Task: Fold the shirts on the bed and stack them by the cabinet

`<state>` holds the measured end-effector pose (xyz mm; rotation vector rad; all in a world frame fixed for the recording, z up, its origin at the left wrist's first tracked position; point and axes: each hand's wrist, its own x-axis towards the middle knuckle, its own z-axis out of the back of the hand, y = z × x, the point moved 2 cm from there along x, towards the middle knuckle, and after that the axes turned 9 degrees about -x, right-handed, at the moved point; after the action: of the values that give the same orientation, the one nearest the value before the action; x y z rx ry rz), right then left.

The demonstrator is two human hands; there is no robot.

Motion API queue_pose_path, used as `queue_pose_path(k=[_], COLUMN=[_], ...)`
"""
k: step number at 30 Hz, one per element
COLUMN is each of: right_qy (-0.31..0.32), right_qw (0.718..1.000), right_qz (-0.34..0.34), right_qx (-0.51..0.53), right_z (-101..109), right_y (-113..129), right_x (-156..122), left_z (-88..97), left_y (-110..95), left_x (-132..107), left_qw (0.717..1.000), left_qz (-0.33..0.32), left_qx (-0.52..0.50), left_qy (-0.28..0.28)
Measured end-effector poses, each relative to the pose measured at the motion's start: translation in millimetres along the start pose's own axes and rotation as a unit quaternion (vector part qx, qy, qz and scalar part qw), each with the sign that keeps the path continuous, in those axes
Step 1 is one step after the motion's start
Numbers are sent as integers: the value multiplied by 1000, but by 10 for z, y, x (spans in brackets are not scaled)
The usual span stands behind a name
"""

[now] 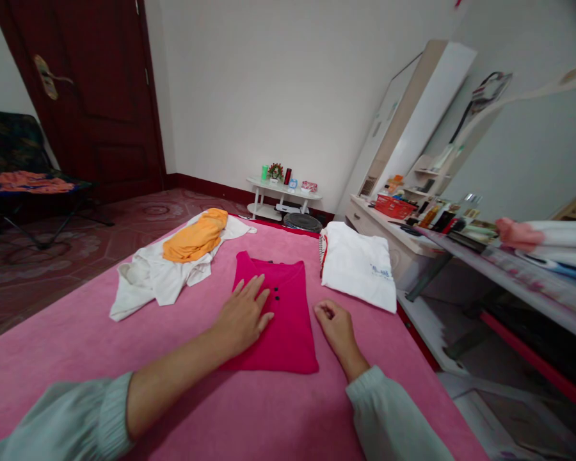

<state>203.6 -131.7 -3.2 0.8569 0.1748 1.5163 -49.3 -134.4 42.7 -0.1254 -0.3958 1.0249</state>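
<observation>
A folded magenta shirt with dark buttons lies on the pink bed cover in front of me. My left hand rests flat on the shirt's left half, fingers stretched out toward the buttons. My right hand sits on the cover just right of the shirt's edge, fingers curled in with nothing visible in them. Both forearms wear pale grey-green sleeves pushed back.
A crumpled white garment with an orange one on top lies at the left. A folded white shirt lies at the right bed edge. A cluttered dresser, a small white table and a folding chair stand around.
</observation>
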Motion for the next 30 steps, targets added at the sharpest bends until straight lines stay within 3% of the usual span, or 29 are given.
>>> queue_pose_path(k=[5,8,15,21,25,30], right_qy=[83,100,108,61,79,63], right_qw=[993,992,993,997,985,970], right_qz=[26,38,24,-11,-22,8], right_qx=[-75,-70,-42,-37,-149,-233], right_z=[104,122,21,110,150,144], right_y=[141,192,171,48,96,410], right_x=[-69,-80,-88,-39,-22,-42], left_z=[-360,-441,-434,-421,-417,-405], left_y=[-12,39,43,30,33,23], left_x=[-64,-91,-91,-108,-106,-92], left_qw=[998,998,998,997,996,995], left_qz=[5,-4,-14,-27,-35,-31], left_qx=[-56,-63,-68,-74,-76,-82], left_qy=[17,14,5,19,41,57])
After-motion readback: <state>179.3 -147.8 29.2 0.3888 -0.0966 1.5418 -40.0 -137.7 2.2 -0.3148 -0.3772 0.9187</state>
